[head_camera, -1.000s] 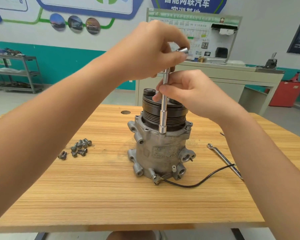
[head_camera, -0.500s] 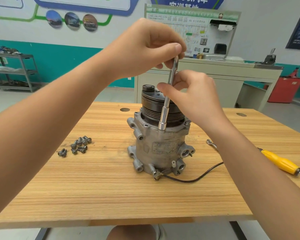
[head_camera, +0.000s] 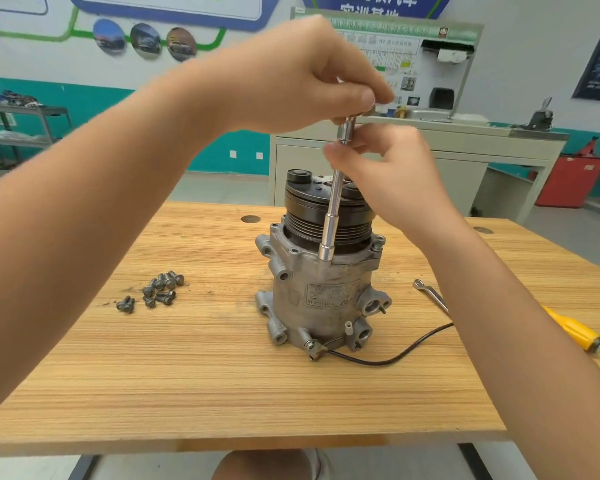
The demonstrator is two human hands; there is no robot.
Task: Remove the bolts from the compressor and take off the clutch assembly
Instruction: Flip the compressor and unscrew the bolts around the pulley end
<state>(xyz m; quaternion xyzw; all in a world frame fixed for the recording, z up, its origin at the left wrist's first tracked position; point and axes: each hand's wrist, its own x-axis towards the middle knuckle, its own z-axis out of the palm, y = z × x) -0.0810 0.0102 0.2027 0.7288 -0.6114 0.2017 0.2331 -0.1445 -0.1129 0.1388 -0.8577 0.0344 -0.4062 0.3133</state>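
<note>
Steel, bright and slim: a long socket driver (head_camera: 332, 216) stood almost upright with a slight lean. Its lower end was seated on the front rim of the compressor (head_camera: 326, 296), and any bolt head beneath it was hidden by the socket. The left hand (head_camera: 291, 81) was curled tight round the driver's top end. The right hand (head_camera: 392, 168) pinched the shaft lower down between thumb and fingertips, apparently to steady it.

The compressor stood on end near the middle of the wooden table (head_camera: 222, 393), with the black, grooved clutch assembly (head_camera: 309, 206) seated on top of it. A small heap of loose bolts (head_camera: 158, 289) lay well apart on the person's left. One more bolt (head_camera: 378, 241) showed in the rim on the right side. A black wire (head_camera: 395, 356) trailed from the base. A wrench (head_camera: 428, 292) and a yellow-handled screwdriver (head_camera: 575, 330) lay beyond the right forearm, untouched.

To my eye the job was partway through the unbolting, and the clutch was not yet ready to lift. The next move called for turning from the top hand while the lower fingers held the socket square on its bolt, since a tilted bar could slip off. The freed bolt would then go to the heap, and the rim bolt on the right would be next.
</note>
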